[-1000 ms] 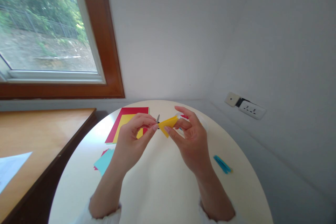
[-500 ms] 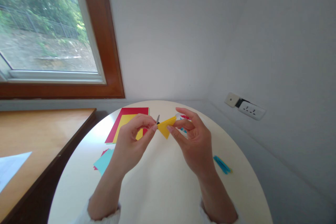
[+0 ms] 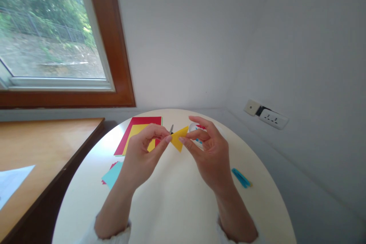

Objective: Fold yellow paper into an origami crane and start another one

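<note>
A small folded piece of yellow paper (image 3: 179, 139), roughly triangular, is held up over the table between both hands. My left hand (image 3: 147, 150) pinches its left corner between thumb and fingers. On its right side, my right hand (image 3: 208, 148) grips the paper with the thumb in front; the index finger is raised away. Just behind the left fingertips shows a narrow pointed metal blade (image 3: 172, 128), perhaps of scissors, mostly hidden. Beyond the right fingers stands a clear round container (image 3: 192, 126) with red and blue bits, partly covered by the hand.
Red (image 3: 137, 122) and yellow sheets lie at the table's back left. Light-blue paper pieces (image 3: 111, 175) over red ones sit by my left forearm. Blue strips (image 3: 241, 178) lie at the right. A wooden desk (image 3: 57, 137) adjoins the round white table (image 3: 177, 206).
The yellow paper has turned slightly, its upper right corner shifting left and up. My right hand has moved a little to the left; the left hand stays nearly still.
</note>
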`<state>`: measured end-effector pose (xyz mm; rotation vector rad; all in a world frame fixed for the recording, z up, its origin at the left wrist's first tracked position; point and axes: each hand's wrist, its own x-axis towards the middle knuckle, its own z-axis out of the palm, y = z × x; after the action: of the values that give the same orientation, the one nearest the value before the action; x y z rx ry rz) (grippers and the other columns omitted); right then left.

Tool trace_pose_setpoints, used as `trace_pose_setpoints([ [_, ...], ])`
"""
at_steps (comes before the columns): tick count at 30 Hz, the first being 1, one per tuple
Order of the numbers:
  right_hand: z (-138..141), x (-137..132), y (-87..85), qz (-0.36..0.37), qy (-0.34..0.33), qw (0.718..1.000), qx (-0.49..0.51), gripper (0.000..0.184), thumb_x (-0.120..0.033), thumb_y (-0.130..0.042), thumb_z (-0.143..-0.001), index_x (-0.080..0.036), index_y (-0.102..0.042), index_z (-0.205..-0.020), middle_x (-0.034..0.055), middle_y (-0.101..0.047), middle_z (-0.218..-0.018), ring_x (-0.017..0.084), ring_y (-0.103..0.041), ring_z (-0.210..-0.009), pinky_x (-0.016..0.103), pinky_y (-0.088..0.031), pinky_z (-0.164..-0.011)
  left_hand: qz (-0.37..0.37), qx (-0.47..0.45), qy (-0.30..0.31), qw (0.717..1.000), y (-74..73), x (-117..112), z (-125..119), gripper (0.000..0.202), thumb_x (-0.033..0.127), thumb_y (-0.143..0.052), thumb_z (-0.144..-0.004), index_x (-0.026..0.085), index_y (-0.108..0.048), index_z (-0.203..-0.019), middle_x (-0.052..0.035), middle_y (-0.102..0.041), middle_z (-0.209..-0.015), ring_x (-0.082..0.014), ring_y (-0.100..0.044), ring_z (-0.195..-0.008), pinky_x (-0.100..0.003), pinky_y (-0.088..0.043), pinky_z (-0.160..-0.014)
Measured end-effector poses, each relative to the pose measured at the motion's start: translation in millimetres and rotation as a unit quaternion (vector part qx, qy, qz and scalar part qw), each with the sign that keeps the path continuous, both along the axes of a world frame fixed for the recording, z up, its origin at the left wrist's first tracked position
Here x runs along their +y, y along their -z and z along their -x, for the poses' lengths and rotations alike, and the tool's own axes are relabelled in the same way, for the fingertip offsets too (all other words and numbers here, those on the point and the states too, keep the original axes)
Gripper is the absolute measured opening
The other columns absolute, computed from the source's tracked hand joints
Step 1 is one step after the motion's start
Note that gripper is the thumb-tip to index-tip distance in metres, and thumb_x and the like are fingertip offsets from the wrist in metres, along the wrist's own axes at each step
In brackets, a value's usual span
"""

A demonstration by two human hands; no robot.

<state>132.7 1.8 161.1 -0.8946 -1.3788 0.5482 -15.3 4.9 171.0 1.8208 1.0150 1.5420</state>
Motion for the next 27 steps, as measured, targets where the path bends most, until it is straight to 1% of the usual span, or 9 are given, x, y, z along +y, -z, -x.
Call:
trace_pose_setpoints([
  [6, 0.4, 1.4, 0.7, 0.005, 0.002, 1.000, -0.004, 0.035, -0.025, -0.069, -0.073, -0.027, -0.060, -0.106, -0.0036, -0.069, -0.069, 0.016, -0.066, -0.077, 0.035, -0.049, -0.083, 0.033, -0.014, 0.035, 0.999, -0.4, 2.0, 1.7, 0.010, 0.026, -0.063, -0.077, 0.017, -0.064, -0.072, -0.0032, -0.065, -0.074, -0.0143, -0.060, -0.071, -0.025, -0.051, -0.065],
  [11, 3.2, 1.4, 2.8, 0.012, -0.025, 1.000, -0.002, 0.038, -0.026, -0.069, -0.073, -0.027, -0.059, -0.109, -0.0030, -0.068, -0.071, 0.015, -0.065, -0.075, 0.036, -0.050, -0.084, 0.028, 0.011, 0.008, 1.000, -0.6, 2.5, 4.1, 0.014, 0.029, -0.064, -0.077, 0.018, -0.064, -0.068, -0.0024, -0.063, -0.069, -0.0142, -0.058, -0.067, -0.026, -0.048, -0.062],
  [15, 5.9, 0.8, 5.8, 0.028, -0.042, 0.999, -0.005, 0.043, -0.028, -0.069, -0.073, -0.027, -0.056, -0.114, -0.0011, -0.068, -0.077, 0.015, -0.064, -0.077, 0.034, -0.051, -0.080, 0.029, 0.021, 0.016, 0.999, 1.2, 1.8, 5.7, 0.013, 0.029, -0.064, -0.077, 0.019, -0.065, -0.069, -0.0010, -0.062, -0.069, -0.0138, -0.057, -0.067, -0.026, -0.046, -0.062],
  [21, 7.5, 0.4, 6.5, 0.026, -0.032, 0.999, 0.005, 0.044, -0.026, -0.069, -0.073, -0.028, -0.055, -0.115, -0.0020, -0.068, -0.075, 0.015, -0.065, -0.077, 0.031, -0.051, -0.076, 0.033, 0.024, 0.022, 0.999, 0.4, 2.1, 5.3, 0.011, 0.028, -0.064, -0.077, 0.020, -0.064, -0.069, 0.0003, -0.061, -0.068, -0.0132, -0.056, -0.067, -0.026, -0.045, -0.063],
  [27, 5.0, -0.2, 4.0, 0.030, -0.033, 0.999, -0.002, 0.050, -0.025, -0.069, -0.074, -0.029, -0.053, -0.121, -0.0017, -0.070, -0.077, 0.016, -0.067, -0.081, 0.034, -0.051, -0.082, 0.031, 0.035, 0.003, 0.999, -1.5, -0.6, 5.9, 0.013, 0.028, -0.063, -0.078, 0.019, -0.064, -0.069, 0.0001, -0.062, -0.068, -0.0128, -0.056, -0.067, -0.025, -0.044, -0.063],
])
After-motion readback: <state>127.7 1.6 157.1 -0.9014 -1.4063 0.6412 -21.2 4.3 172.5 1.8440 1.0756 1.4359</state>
